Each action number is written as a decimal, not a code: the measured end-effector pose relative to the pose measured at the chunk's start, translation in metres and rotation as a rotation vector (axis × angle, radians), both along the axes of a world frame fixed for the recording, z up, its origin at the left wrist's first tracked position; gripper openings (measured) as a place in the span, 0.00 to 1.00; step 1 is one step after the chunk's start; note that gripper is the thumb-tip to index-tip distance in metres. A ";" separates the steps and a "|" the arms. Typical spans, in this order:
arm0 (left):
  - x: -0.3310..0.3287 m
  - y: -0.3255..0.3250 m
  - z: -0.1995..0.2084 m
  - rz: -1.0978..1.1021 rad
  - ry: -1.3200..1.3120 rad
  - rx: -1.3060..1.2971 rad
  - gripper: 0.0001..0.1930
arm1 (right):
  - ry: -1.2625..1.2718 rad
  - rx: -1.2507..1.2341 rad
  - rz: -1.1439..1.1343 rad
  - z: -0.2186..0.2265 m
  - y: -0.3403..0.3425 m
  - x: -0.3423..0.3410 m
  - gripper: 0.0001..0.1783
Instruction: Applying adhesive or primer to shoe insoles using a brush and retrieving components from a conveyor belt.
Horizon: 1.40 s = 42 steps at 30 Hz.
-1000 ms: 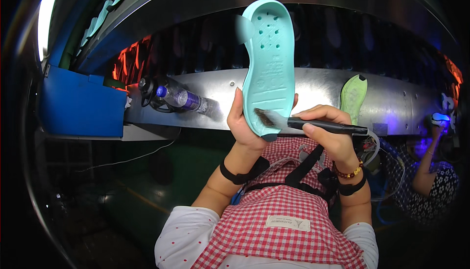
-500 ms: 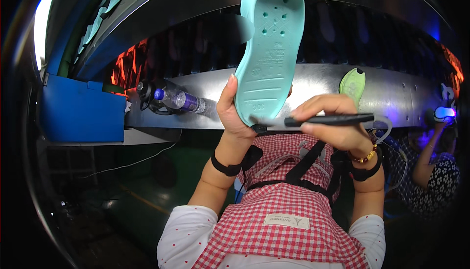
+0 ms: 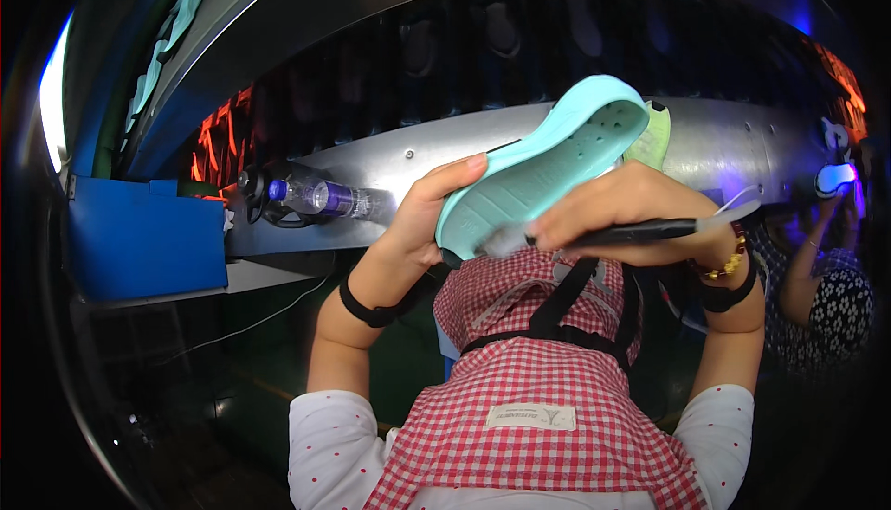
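Observation:
A mint-green shoe sole [image 3: 548, 162] with a raised rim and small holes toward its toe is held tilted above my apron. My left hand [image 3: 418, 208] grips it by the heel, thumb along the outer side. A small dark patch shows at the heel's end. In my right hand [image 3: 622, 206] is a black-handled brush [image 3: 640, 232], its pale tip blurred by motion at the inner heel of the sole. A clear tube trails from the handle's rear. Behind the sole's toe, a lime-green sole [image 3: 654, 134] is partly hidden.
A metal ledge [image 3: 724, 153] runs across in front of me, with a clear bottle [image 3: 329, 197] and a dark bottle [image 3: 252, 190] at left. Beyond lies a dark belt carrying soles. A blue box [image 3: 148, 241] stands left; another person's hand [image 3: 829, 215] holds a lit shoe at right.
The mint sole has come down and tilted, its toe swinging right and nearer me. My right hand has stayed with the brush at the heel, its tip moving over the inside.

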State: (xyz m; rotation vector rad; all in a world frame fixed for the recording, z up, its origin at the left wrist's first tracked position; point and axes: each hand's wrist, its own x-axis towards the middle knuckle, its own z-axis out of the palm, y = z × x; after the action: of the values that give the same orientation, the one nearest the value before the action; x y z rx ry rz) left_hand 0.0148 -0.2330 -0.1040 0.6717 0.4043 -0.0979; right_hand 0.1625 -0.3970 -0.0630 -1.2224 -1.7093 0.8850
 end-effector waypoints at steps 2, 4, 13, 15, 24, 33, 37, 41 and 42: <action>0.003 0.001 -0.003 -0.051 0.036 0.021 0.22 | 0.048 0.025 0.011 -0.012 0.000 -0.003 0.09; 0.002 -0.001 -0.004 -0.069 0.125 0.115 0.21 | -0.101 -0.083 0.040 -0.008 -0.006 -0.001 0.10; -0.004 0.005 -0.010 -0.139 0.166 0.111 0.20 | -0.448 -0.286 0.081 0.011 -0.014 0.004 0.11; -0.008 0.008 -0.012 -0.118 0.212 0.130 0.20 | -0.541 -0.285 0.118 0.016 -0.015 0.007 0.11; -0.017 0.016 -0.035 -0.076 0.119 0.089 0.22 | -0.122 -0.235 -0.147 -0.011 -0.029 0.015 0.12; -0.002 -0.014 -0.047 0.095 -0.070 -0.340 0.27 | 0.432 -0.233 -0.587 -0.054 -0.008 -0.015 0.09; 0.001 -0.016 -0.055 0.182 -0.045 -0.346 0.28 | 0.286 -0.069 -0.669 -0.060 -0.005 -0.020 0.09; 0.000 -0.015 -0.063 0.168 -0.121 -0.363 0.27 | 0.235 -0.048 -0.725 -0.066 -0.005 -0.022 0.09; 0.000 -0.016 -0.064 0.166 -0.121 -0.363 0.27 | 0.221 0.019 -0.778 -0.070 -0.004 -0.021 0.09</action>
State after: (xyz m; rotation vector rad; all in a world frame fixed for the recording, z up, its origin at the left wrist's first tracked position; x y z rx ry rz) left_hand 0.0149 -0.2486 -0.1679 0.2833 0.3132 0.0274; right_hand 0.1417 -0.4012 -0.1325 -1.5426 -0.9292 0.4931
